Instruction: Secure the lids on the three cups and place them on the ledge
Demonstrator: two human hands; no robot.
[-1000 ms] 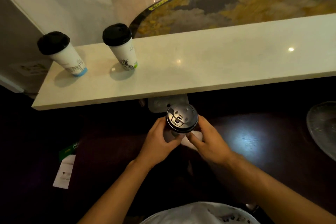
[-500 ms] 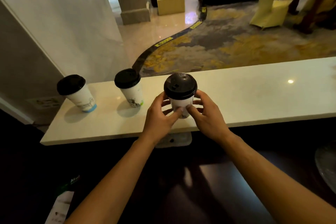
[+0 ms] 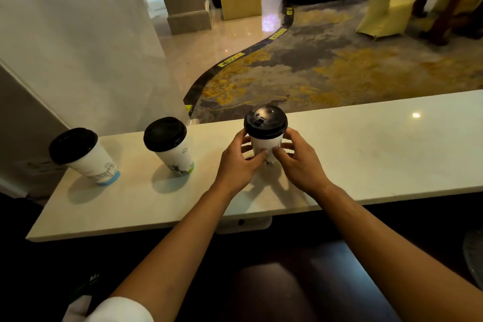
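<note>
Both hands are on the third cup [image 3: 265, 148] at the centre of the frame, and it's a two-sided hold: the left hand [image 3: 239, 162] curls round the paper wall from one side, the right hand [image 3: 300, 162] from the other, thumbs meeting on the near face. That looks like a steadying grip, meant to keep a tall, light cup upright while its base meets the stone. The cup sits right between the palms, body wrapped low, while its black lid [image 3: 265, 121] stands clear above the fingers, untouched and apparently seated all the way round.

Where is it? On or just above the white ledge [image 3: 366, 154]; the base is hidden behind the thumbs, so contact can't be confirmed.

Over at centre left, the middle cup [image 3: 173, 150] stands lidded on the ledge, and further left the far cup [image 3: 83, 157] does too. The three form a row, well apart from one another, probably spaced so nothing gets knocked.

By my read, this is the last placement, nearly done; only the letting go remains.
</note>
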